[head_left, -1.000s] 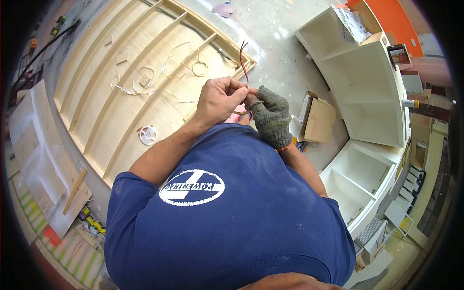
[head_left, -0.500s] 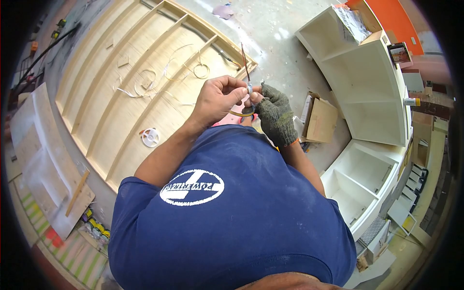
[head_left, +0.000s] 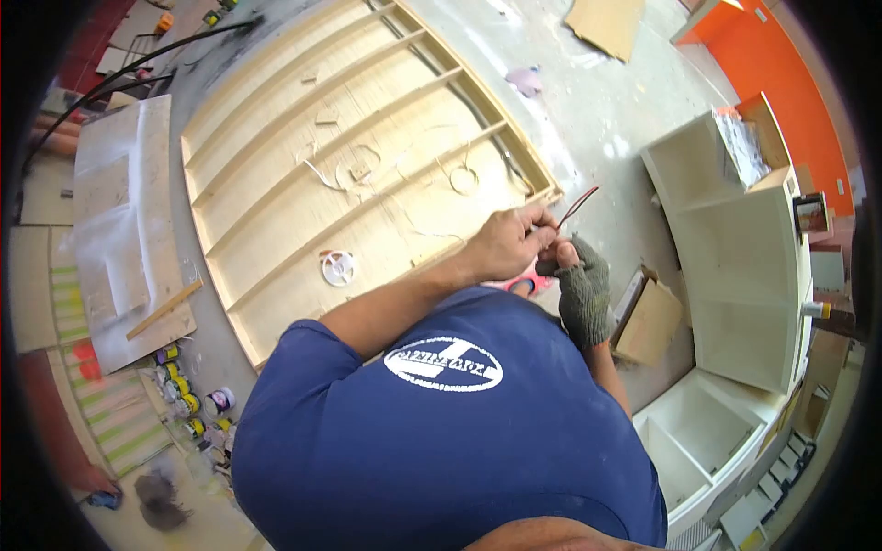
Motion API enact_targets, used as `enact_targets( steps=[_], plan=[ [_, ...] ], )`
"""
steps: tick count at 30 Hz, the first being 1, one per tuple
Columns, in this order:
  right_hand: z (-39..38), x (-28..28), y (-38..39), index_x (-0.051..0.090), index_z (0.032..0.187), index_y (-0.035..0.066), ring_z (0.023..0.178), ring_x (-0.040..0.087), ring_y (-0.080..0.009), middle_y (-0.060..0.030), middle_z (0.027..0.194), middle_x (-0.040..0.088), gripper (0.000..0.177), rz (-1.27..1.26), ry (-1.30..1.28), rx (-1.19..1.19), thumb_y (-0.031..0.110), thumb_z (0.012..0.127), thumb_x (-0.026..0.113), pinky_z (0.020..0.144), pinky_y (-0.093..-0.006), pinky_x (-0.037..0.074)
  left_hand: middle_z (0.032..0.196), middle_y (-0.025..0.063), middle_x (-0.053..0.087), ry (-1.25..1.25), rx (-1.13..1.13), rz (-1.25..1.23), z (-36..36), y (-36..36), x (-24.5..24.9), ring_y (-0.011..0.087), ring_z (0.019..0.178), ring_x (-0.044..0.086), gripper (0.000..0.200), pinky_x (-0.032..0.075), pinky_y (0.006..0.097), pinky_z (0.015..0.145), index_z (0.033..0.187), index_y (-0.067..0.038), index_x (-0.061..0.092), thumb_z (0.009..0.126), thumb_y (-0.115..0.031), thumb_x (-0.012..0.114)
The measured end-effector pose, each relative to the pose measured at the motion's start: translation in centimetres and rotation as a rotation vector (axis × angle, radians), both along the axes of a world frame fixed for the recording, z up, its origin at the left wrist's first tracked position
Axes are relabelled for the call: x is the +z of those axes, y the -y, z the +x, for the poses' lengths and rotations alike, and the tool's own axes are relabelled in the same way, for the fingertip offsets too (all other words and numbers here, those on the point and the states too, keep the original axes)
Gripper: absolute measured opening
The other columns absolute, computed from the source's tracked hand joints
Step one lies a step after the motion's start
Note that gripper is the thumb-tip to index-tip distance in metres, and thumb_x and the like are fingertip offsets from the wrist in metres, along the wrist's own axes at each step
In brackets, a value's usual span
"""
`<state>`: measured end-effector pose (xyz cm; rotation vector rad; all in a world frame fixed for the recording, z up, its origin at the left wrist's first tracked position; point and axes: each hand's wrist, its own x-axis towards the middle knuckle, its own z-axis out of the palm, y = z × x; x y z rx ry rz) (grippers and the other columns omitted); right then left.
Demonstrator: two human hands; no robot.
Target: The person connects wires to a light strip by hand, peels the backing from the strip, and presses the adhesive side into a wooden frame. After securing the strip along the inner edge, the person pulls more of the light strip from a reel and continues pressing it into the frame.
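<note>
My bare left hand (head_left: pixel 511 244) is closed, with thumb and fingertips pinching a thin red-and-dark electrical wire (head_left: pixel 578 206). The wire's looped end sticks out to the upper right, above the fingers. My right hand (head_left: pixel 584 292), in a dark grey-green fingerless knitted glove, meets the left at the same spot. Its fingers are curled and the thumb points up; the grip at the wire's lower part is mostly hidden. Both hands are in front of my navy shirt, beside the near corner of a ribbed wooden frame (head_left: pixel 276 204).
Inside the frame lie a white reel (head_left: pixel 338 268) and coils of thin strip (head_left: pixel 464 179). White cabinets (head_left: pixel 735 275) stand at right, with a cardboard piece (head_left: pixel 650 321) beside them. Paint cans (head_left: pixel 188 404) are at lower left, near another person's hand (head_left: pixel 87 477).
The view has swung, so the frame, cabinets and my hands sit farther right and lower. The wire, upright before, now slants to the upper right.
</note>
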<state>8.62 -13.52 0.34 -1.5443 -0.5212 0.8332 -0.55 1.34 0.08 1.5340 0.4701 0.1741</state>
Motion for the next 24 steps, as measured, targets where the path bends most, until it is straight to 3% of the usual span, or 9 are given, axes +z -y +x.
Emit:
enact_targets(
  steps=[5,12,16,18,19,21,22,23,24],
  plan=[
    [-0.1,-0.3,-0.1,0.061,0.113,-0.002,0.076,0.062,-0.0117,-0.0036,0.085,0.064,0.028,0.068,0.086,-0.175,0.019,0.096,0.068,0.069,-0.0251,0.052,0.088,0.0120,0.074,-0.043,-0.158,0.439,-0.2,0.1,-0.3,0.0262,0.079,0.072,0.012,0.055,0.0340,0.075,0.102,-0.004,0.067,0.094,-0.012,0.063],
    [1.0,-2.4,1.0,0.060,0.119,-0.003,0.072,0.065,-0.0145,-0.0080,0.081,0.070,0.034,-0.033,-0.044,-0.089,0.017,0.094,0.070,0.067,-0.0294,0.054,0.093,0.0128,0.072,0.054,-0.236,0.420,-0.7,-1.0,0.4,0.0250,0.086,0.070,0.019,0.055,0.0371,0.079,0.105,-0.003,0.070,0.091,-0.015,0.069],
    [1.1,-3.4,1.0,0.057,0.124,-0.002,0.073,0.066,-0.0149,-0.0102,0.088,0.070,0.039,0.070,-0.120,-0.227,0.019,0.094,0.069,0.066,-0.0299,0.054,0.091,0.0130,0.072,0.017,-0.223,0.354,0.0,-1.0,0.3,0.0240,0.083,0.070,0.018,0.055,0.0378,0.075,0.101,-0.003,0.071,0.089,-0.016,0.071],
    [2.0,-3.9,0.9,0.053,0.130,-0.001,0.080,0.067,-0.0168,-0.0107,0.095,0.069,0.047,0.123,-0.112,-0.553,0.022,0.093,0.070,0.072,-0.0337,0.056,0.091,0.0132,0.071,0.006,-0.218,0.371,0.0,-1.0,0.1,0.0257,0.083,0.070,0.016,0.055,0.0377,0.075,0.100,-0.003,0.071,0.089,-0.016,0.070],
    [2.2,-3.3,1.0,0.053,0.130,-0.001,0.080,0.067,-0.0168,-0.0107,0.095,0.069,0.047,0.137,-0.111,-0.562,0.022,0.093,0.070,0.072,-0.0337,0.056,0.090,0.0139,0.070,0.050,-0.194,0.535,0.0,-1.1,-0.4,0.0281,0.083,0.069,0.015,0.055,0.0381,0.074,0.099,-0.004,0.071,0.089,-0.015,0.070],
    [2.2,-0.6,2.4,0.050,0.136,0.000,0.089,0.066,-0.0205,-0.0096,0.098,0.068,0.056,0.118,0.727,-0.746,0.022,0.090,0.072,0.079,-0.0400,0.055,0.090,0.0146,0.069,0.098,-0.174,0.701,0.2,-1.5,-1.1,0.0305,0.083,0.069,0.013,0.055,0.0385,0.074,0.098,-0.004,0.071,0.089,-0.014,0.069],
    [2.1,1.2,3.0,0.055,0.132,0.001,0.091,0.066,-0.0274,-0.0122,0.095,0.068,0.052,0.066,0.977,-0.613,0.021,0.087,0.073,0.084,-0.0431,0.054,0.089,0.0158,0.067,0.119,-0.213,0.756,0.3,-1.6,-1.3,0.0337,0.083,0.067,0.012,0.054,0.0407,0.074,0.098,-0.004,0.070,0.089,-0.013,0.068],
    [2.1,1.8,3.0,0.055,0.132,0.001,0.091,0.066,-0.0274,-0.0122,0.095,0.068,0.052,0.054,0.969,-0.630,0.021,0.087,0.073,0.084,-0.0431,0.054,0.087,0.0170,0.065,0.137,-0.262,0.807,0.1,-1.5,-1.5,0.0369,0.082,0.066,0.011,0.053,0.0430,0.074,0.098,-0.005,0.069,0.090,-0.012,0.066],
    [1.8,2.4,3.0,0.059,0.126,0.002,0.093,0.067,-0.0323,-0.0149,0.099,0.069,0.047,0.022,0.990,-0.354,0.022,0.086,0.073,0.085,-0.0428,0.053,0.087,0.0170,0.065,0.134,-0.305,0.799,0.0,-1.5,-1.3,0.0369,0.082,0.066,0.011,0.053,0.0430,0.074,0.098,-0.005,0.069,0.090,-0.012,0.066]
  ],
)
